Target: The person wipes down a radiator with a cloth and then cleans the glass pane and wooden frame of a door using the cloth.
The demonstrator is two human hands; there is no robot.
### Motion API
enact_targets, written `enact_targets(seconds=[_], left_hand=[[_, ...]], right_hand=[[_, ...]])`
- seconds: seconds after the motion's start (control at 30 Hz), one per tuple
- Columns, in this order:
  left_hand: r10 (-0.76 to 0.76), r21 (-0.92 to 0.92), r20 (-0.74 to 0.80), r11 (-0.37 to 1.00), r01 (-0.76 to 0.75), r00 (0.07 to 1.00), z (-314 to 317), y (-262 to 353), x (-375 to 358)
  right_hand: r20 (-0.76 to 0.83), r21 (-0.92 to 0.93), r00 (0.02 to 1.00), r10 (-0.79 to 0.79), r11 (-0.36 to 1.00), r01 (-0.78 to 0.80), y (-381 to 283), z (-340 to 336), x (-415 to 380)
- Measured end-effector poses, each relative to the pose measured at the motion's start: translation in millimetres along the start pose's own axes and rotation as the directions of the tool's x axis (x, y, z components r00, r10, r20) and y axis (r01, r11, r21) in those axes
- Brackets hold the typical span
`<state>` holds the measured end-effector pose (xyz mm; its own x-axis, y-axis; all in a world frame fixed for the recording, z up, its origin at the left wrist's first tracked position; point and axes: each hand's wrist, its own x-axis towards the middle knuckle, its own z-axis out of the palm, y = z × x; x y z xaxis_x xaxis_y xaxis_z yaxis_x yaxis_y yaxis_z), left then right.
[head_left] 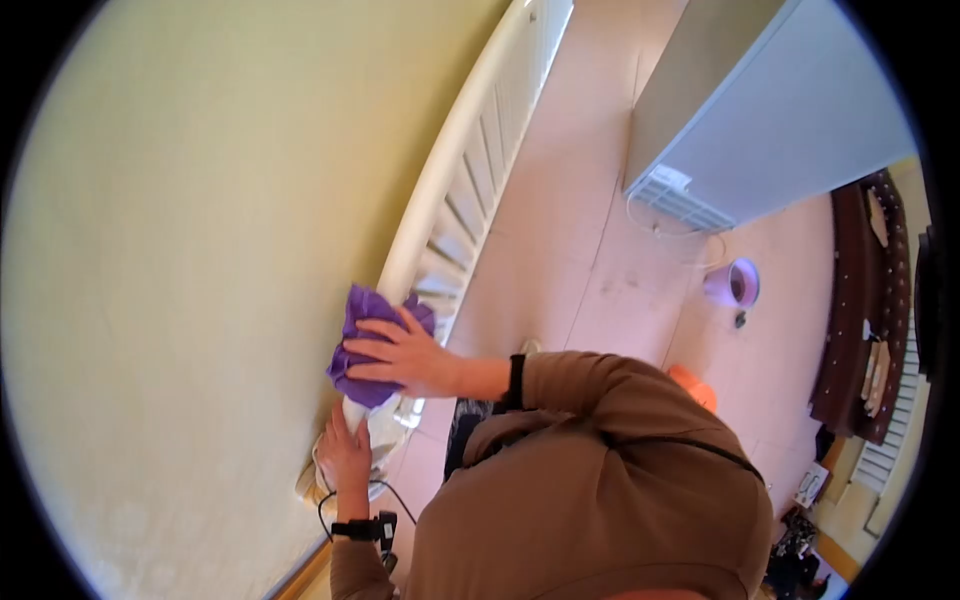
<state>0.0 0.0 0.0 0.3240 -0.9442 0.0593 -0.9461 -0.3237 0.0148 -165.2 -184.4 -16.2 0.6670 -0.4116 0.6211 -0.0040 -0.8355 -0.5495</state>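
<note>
One sticker on the boxy grey cabinet, upper right, too small to read. One crinkly purple cloth, left of center, draped over a smooth, rounded white rail. Right hand is spread on the cloth; left hand is bent at the rail's lower end, can't tell if it's gripping. One round purple bucket, mid-right.

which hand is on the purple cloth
The right hand: it lies spread over the purple cloth on the white rail. The left hand is off the cloth, at the rail's near end.
</note>
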Motion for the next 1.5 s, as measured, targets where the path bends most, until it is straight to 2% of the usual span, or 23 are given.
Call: enact_targets(seconds=[0.07, 0.1, 0.17, 0.23, 0.4, 0.43, 0.47, 0.5, 0.57, 0.7, 0.77, 0.83, 0.87, 0.93, 1.0, 1.03, 1.1, 1.17, 1.23, 1.3, 1.37, 1.43, 1.5], left_hand=[[0.009, -0.022, -0.001, 1.0, -0.009, 1.0, 11, -6, 1], [0.013, -0.058, 0.024, 0.998, -0.012, 1.0, -8, 7, -11], [-0.005, -0.03, 0.035, 1.0, 0.007, 0.999, -10, 1, -3], [0.012, -0.075, 0.001, 0.997, -0.012, 1.0, -4, 5, 4], [0.033, -0.12, 0.02, 0.992, -0.031, 0.999, -4, 1, 2], [0.049, -0.113, 0.01, 0.992, -0.047, 0.999, -9, -1, 1], [0.023, -0.127, 0.084, 0.992, -0.012, 0.996, -11, -1, 2], [0.031, -0.129, 0.077, 0.991, -0.021, 0.997, -13, 0, 3], [0.038, -0.19, 0.151, 0.982, -0.009, 0.988, -18, 0, 5], [0.056, -0.237, 0.227, 0.971, -0.001, 0.972, -27, 2, 11], [0.05, -0.279, 0.277, 0.96, 0.031, 0.96, -27, 2, 19], [-0.036, -0.329, 0.424, 0.925, 0.191, 0.905, -24, 4, 29], [-0.024, -0.357, 0.374, 0.919, 0.168, 0.927, -13, 2, 31], [-0.047, -0.38, 0.367, 0.904, 0.196, 0.929, -11, 6, 37], [-0.079, -0.414, 0.358, 0.88, 0.233, 0.93, -9, 16, 38], [-0.053, -0.469, 0.31, 0.86, 0.201, 0.949, -15, 19, 41], [-0.034, -0.522, 0.264, 0.835, 0.173, 0.964, -19, 31, 47], [-0.082, -0.417, 0.27, 0.888, 0.193, 0.959, -18, 50, 53], [-0.119, -0.399, 0.252, 0.891, 0.215, 0.96, -27, 75, 70], [-0.148, -0.379, 0.237, 0.896, 0.232, 0.96, -29, 104, 91], [-0.101, -0.326, 0.085, 0.937, 0.123, 0.991, -23, 131, 114], [-0.095, -0.284, 0.076, 0.952, 0.113, 0.993, -25, 166, 147], [0.036, -0.197, -0.039, 0.979, -0.043, 0.999, -15, 189, 184]], right_hand=[[0.011, -0.001, 0.999, -0.034, 0.999, 0.034, 7, 0, 2], [0.043, -0.013, 0.999, -0.006, 1.0, 0.007, -4, -28, 3], [0.074, -0.077, 0.994, 0.085, 0.994, -0.08, 8, -37, 20], [-0.055, -0.149, 0.994, 0.098, 0.983, -0.105, 45, -50, 30], [-0.117, -0.25, 0.971, 0.208, 0.94, -0.232, 113, -102, 63], [-0.132, -0.291, 0.945, 0.3, 0.9, -0.326, 126, -111, 71], [-0.149, -0.338, 0.913, 0.379, 0.848, -0.407, 136, -119, 78], [-0.157, -0.345, 0.913, 0.376, 0.846, -0.408, 142, -125, 84], [-0.243, -0.439, 0.846, 0.475, 0.724, -0.533, 148, -132, 95], [-0.131, -0.541, 0.892, 0.433, 0.723, -0.43, 110, -104, 90], [-0.072, -0.453, 0.953, 0.294, 0.842, -0.294, 80, -77, 77], [-0.064, -0.313, 0.981, 0.185, 0.929, -0.196, 52, -56, 64], [-0.071, -0.317, 0.979, 0.191, 0.926, -0.204, 49, -53, 63], [-0.125, -0.176, 0.988, 0.093, 0.978, -0.114, 47, -52, 59], [-0.122, -0.171, 0.989, 0.085, 0.98, -0.105, 65, -64, 52], [-0.137, -0.161, 0.988, 0.07, 0.983, -0.091, 80, -73, 53], [-0.183, -0.244, 0.979, 0.094, 0.96, -0.138, 118, -107, 59], [-0.247, -0.314, 0.96, 0.128, 0.927, -0.205, 163, -142, 67], [-0.371, -0.341, 0.922, 0.111, 0.907, -0.246, 207, -174, 79], [-0.402, -0.39, 0.908, 0.12, 0.874, -0.289, 247, -206, 89], [-0.491, -0.374, 0.856, 0.161, 0.849, -0.374, 279, -227, 96], [-0.553, -0.316, 0.816, 0.167, 0.864, -0.391, 300, -231, 99], [-0.6, -0.243, 0.772, 0.212, 0.871, -0.428, 301, -228, 100]])
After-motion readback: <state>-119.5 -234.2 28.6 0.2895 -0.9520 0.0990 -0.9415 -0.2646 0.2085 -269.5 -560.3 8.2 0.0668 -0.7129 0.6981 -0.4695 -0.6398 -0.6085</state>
